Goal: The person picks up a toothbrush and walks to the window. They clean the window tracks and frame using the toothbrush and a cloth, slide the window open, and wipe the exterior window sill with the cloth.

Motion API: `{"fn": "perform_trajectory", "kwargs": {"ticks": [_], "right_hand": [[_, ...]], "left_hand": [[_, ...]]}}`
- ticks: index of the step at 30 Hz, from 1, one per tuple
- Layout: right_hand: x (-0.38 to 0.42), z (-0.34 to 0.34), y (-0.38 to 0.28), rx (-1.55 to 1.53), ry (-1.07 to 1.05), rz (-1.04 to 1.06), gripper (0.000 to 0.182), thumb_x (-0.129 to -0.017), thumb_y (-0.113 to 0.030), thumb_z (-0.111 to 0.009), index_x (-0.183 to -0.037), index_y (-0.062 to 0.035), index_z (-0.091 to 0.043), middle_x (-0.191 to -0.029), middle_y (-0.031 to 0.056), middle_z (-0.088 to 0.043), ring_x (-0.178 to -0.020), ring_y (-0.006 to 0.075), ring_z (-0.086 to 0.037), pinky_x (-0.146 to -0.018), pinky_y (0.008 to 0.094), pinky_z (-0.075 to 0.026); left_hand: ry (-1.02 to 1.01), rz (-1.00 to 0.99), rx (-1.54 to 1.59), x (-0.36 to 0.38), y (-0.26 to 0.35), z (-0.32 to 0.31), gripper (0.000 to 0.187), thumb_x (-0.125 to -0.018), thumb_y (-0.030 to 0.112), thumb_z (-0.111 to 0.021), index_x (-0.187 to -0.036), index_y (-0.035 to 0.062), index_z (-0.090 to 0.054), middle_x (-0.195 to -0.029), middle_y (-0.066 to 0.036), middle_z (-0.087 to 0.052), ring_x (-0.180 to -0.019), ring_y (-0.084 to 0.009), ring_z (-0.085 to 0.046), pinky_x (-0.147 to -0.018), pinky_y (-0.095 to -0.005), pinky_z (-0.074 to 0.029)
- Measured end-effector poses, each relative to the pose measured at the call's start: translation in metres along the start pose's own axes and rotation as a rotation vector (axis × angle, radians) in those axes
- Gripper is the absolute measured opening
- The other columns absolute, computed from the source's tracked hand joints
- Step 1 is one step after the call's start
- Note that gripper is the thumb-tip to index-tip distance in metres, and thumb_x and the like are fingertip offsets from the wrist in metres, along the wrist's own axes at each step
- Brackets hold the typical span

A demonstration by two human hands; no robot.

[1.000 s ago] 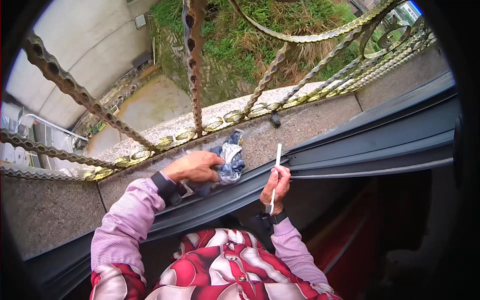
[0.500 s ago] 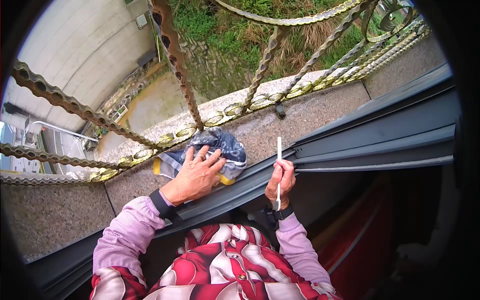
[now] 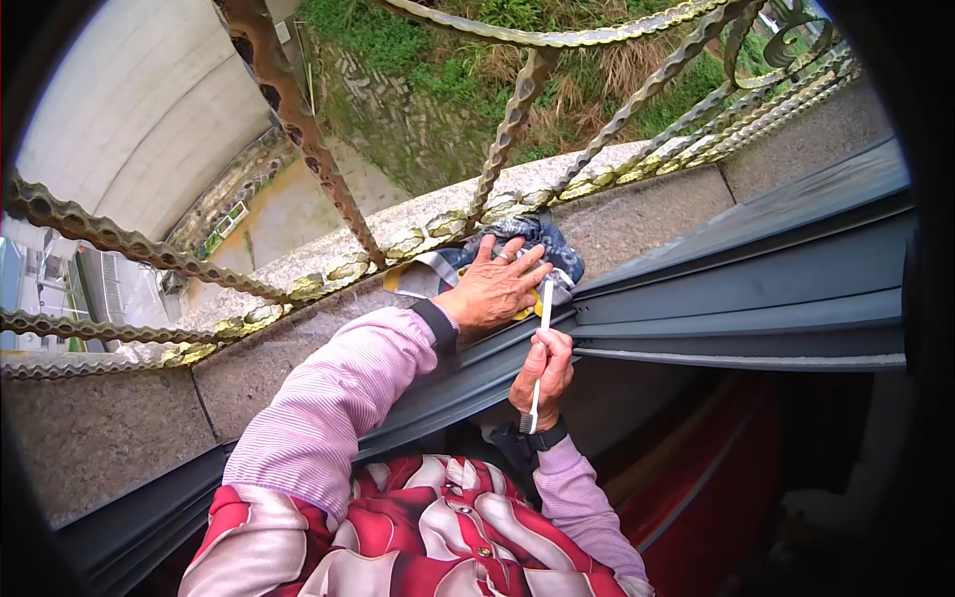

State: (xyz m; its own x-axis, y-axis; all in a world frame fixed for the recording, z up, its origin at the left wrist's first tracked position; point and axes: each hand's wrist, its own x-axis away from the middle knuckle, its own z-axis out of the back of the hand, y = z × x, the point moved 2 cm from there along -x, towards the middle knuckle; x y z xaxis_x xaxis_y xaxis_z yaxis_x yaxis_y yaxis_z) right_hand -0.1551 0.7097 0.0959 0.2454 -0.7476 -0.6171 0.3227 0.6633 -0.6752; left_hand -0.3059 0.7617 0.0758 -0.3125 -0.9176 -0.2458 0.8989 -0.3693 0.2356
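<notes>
My left hand lies with spread fingers on a bunched dark-blue, grey and yellow cloth, pressing it against the stone ledge by the window frame. Part of the cloth is hidden beneath the palm. Pinched in my right hand is a slim white toothbrush. Its handle points up towards the cloth, and the grey bristles are at the lower end near my wrist. The right hand is just in front of the dark window track, close to the left hand.
A rusty, twisted metal railing runs along the outer edge of the stone ledge. Dark sliding window rails extend to the right. Far below lie a paved strip, a pale curved roof and green plants.
My left hand has slid the cloth to the right along the ledge. The right hand, still holding the toothbrush, has shifted slightly left and down. The view has moved a little.
</notes>
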Motion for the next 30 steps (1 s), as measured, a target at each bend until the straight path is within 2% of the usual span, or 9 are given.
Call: {"fn": "perform_trajectory", "kwargs": {"ticks": [6,10,12,13,19,23,27,29,30], "right_hand": [[-0.006,0.0,-0.001,0.025,0.0,0.045,0.014,-0.089,-0.003,-0.05,-0.1,0.0038,-0.055,-0.086,0.0213,-0.058,-0.072,0.035,-0.06,-0.063,0.0409,-0.049],[-0.005,-0.001,-0.001,0.035,0.011,0.038,0.014,-0.089,-0.003,-0.05,-0.1,0.004,-0.055,-0.087,0.0211,-0.058,-0.074,0.0352,-0.061,-0.064,0.0412,-0.05],[-0.004,0.0,0.0,0.04,0.011,0.008,0.013,-0.089,-0.003,-0.05,-0.1,0.0036,-0.055,-0.087,0.0209,-0.058,-0.075,0.0353,-0.061,-0.065,0.0412,-0.05],[-0.004,-0.001,0.001,0.013,0.035,0.033,0.014,-0.093,-0.007,-0.047,-0.1,0.003,-0.055,-0.087,0.0176,-0.057,-0.074,0.0292,-0.059,-0.066,0.0369,-0.049],[-0.005,0.0,0.001,0.025,0.061,0.053,0.012,-0.091,-0.006,-0.051,-0.099,0.0011,-0.055,-0.086,0.0188,-0.058,-0.075,0.0344,-0.061,-0.065,0.0399,-0.05],[-0.006,0.0,-0.002,0.048,0.053,0.049,0.013,-0.091,-0.005,-0.049,-0.1,0.0003,-0.056,-0.087,0.0178,-0.058,-0.076,0.0348,-0.06,-0.065,0.0401,-0.049],[-0.006,-0.001,-0.004,0.087,0.038,0.046,0.012,-0.091,-0.007,-0.049,-0.099,-0.0007,-0.056,-0.086,0.0163,-0.058,-0.075,0.0345,-0.06,-0.065,0.0399,-0.049],[-0.008,0.0,-0.006,0.105,0.015,0.049,0.012,-0.092,-0.007,-0.049,-0.099,-0.001,-0.056,-0.086,0.0163,-0.058,-0.075,0.0348,-0.06,-0.065,0.0402,-0.049],[-0.007,0.0,-0.005,0.086,0.008,0.038,0.012,-0.093,-0.008,-0.048,-0.099,-0.0007,-0.056,-0.087,0.017,-0.057,-0.075,0.0348,-0.059,-0.067,0.0395,-0.049]], "left_hand": [[0.025,0.003,-0.004,-0.009,-0.012,0.015,0.039,-0.085,0.03,-0.06,-0.123,0.0219,-0.054,-0.11,-0.005,-0.049,-0.102,-0.0248,-0.047,-0.077,-0.0449,-0.038],[-0.077,0.1,0.089,0.036,-0.014,0.031,0.036,-0.085,0.029,-0.061,-0.12,0.0248,-0.057,-0.111,-0.005,-0.05,-0.102,-0.0247,-0.047,-0.077,-0.0443,-0.037],[-0.114,0.13,0.1,0.069,-0.015,0.046,0.036,-0.084,0.027,-0.063,-0.119,0.0232,-0.058,-0.111,-0.005,-0.05,-0.104,-0.0246,-0.047,-0.08,-0.044,-0.038],[-0.162,0.156,0.1,0.082,-0.015,0.055,0.037,-0.083,0.026,-0.064,-0.119,0.0226,-0.059,-0.111,-0.004,-0.05,-0.103,-0.0245,-0.047,-0.08,-0.0429,-0.039],[-0.241,0.352,0.311,0.157,-0.019,0.087,0.03,-0.078,0.018,-0.066,-0.107,0.0092,-0.066,-0.101,-0.01,-0.054,-0.097,-0.0314,-0.05,-0.086,-0.0401,-0.043],[-0.265,0.491,0.353,0.209,-0.018,0.1,0.023,-0.078,0.016,-0.064,-0.097,0.0032,-0.066,-0.09,-0.013,-0.056,-0.087,-0.0339,-0.055,-0.079,-0.041,-0.044],[-0.371,0.665,0.146,0.247,-0.007,0.128,0.018,-0.078,0.018,-0.06,-0.092,0.007,-0.066,-0.087,-0.013,-0.058,-0.082,-0.0359,-0.059,-0.072,-0.0453,-0.047],[-0.466,0.719,-0.168,0.262,-0.003,0.144,0.015,-0.08,0.016,-0.058,-0.089,0.0114,-0.069,-0.088,-0.012,-0.061,-0.08,-0.0318,-0.064,-0.071,-0.0428,-0.051],[-0.383,0.786,-0.21,0.264,-0.002,0.152,0.015,-0.08,0.017,-0.058,-0.089,0.0116,-0.069,-0.087,-0.012,-0.061,-0.08,-0.0312,-0.063,-0.071,-0.0428,-0.051]]}}
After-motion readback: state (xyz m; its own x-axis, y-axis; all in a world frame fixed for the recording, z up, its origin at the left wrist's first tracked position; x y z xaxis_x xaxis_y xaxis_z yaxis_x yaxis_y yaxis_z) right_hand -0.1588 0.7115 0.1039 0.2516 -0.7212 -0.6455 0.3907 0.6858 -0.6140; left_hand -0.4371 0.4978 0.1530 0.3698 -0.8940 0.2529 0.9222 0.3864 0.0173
